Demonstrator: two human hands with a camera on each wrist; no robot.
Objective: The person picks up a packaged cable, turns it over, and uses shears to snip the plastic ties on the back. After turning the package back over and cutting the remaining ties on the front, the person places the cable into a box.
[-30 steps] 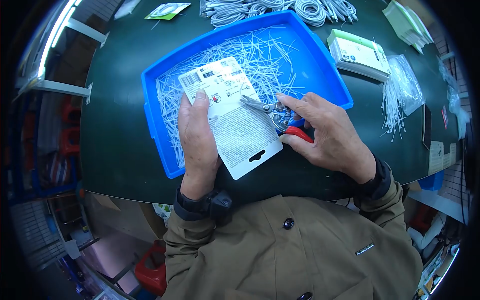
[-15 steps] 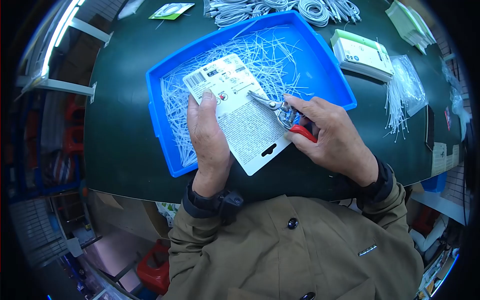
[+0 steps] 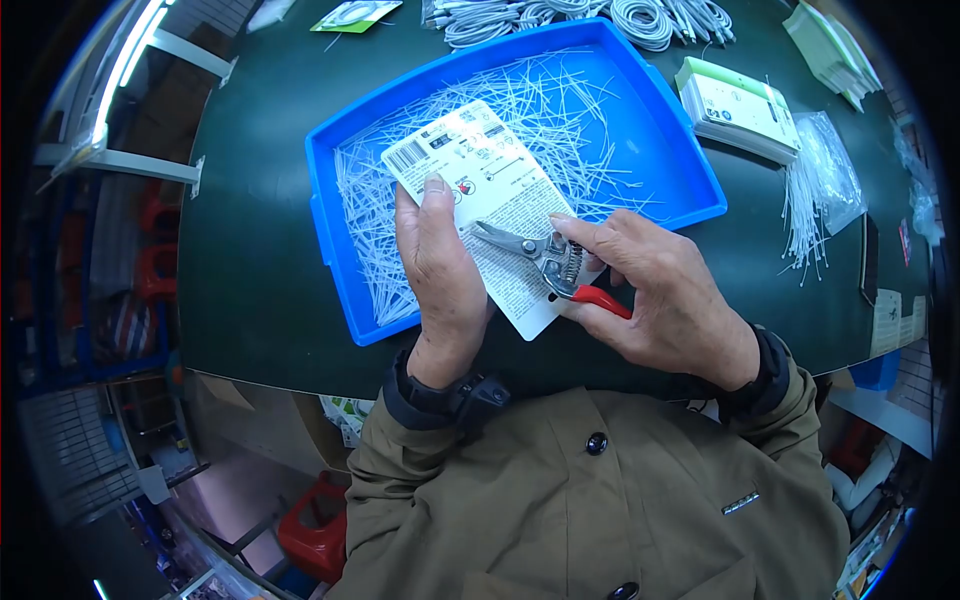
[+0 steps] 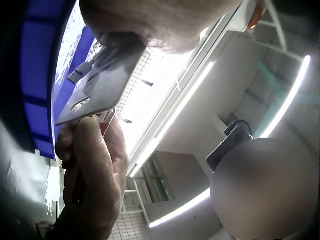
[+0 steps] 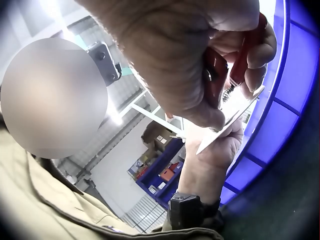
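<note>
Upright and tilted, a white printed package card [image 3: 510, 205] is gripped at its left edge by my left hand [image 3: 440, 265], thumb across the printed face and fingers behind. The left wrist view shows a grey USB plug [image 4: 80, 72] against the card's other side. My right hand [image 3: 665, 280] holds red-handled pruning shears [image 3: 555, 262] with a coil spring between the handles. Their silver blades lie over the card's face, tips pointing at the left thumb's base. The right thumb and fingertips are close to the card's lower right edge.
Below the card is a blue tray [image 3: 705, 190] strewn with white zip ties [image 3: 375, 250]. Bundled grey cables [image 3: 640, 22] lie behind it. To the right are a stack of cards [image 3: 740, 110], loose zip ties [image 3: 803, 225] and a clear plastic bag [image 3: 832, 170].
The shears' blades have shifted left and down across the card, closer to my left hand. The left hand with the card sits farther right in the view, as does the tray.
</note>
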